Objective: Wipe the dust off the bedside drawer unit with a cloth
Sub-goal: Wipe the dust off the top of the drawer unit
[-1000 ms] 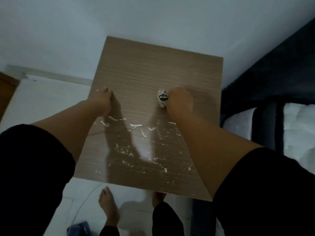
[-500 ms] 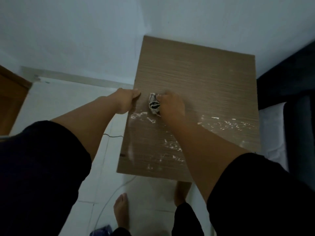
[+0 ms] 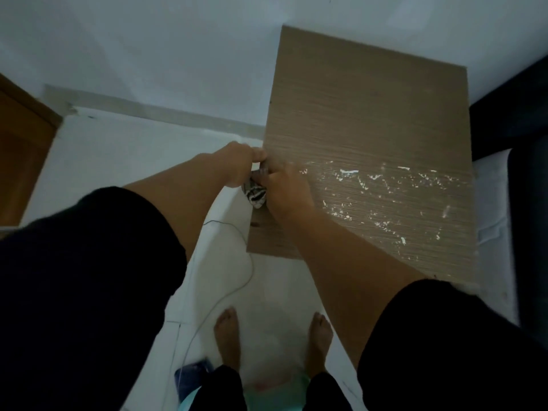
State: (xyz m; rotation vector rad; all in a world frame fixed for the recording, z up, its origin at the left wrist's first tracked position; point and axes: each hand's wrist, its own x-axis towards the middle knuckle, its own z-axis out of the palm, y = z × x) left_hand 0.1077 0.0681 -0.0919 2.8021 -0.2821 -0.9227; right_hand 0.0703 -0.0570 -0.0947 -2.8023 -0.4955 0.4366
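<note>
The right hand grips the wadded cloth at the drawer unit top's left edge. Left hand fingers curl on that edge, touching the cloth. White specks lie right of the fingers.

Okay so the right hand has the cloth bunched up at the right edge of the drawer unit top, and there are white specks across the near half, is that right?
Not quite. The right hand holds the cloth at the left edge of the drawer unit top, beside the left hand, not the right edge. The white specks do lie across the near half. The head view shows this.
</note>
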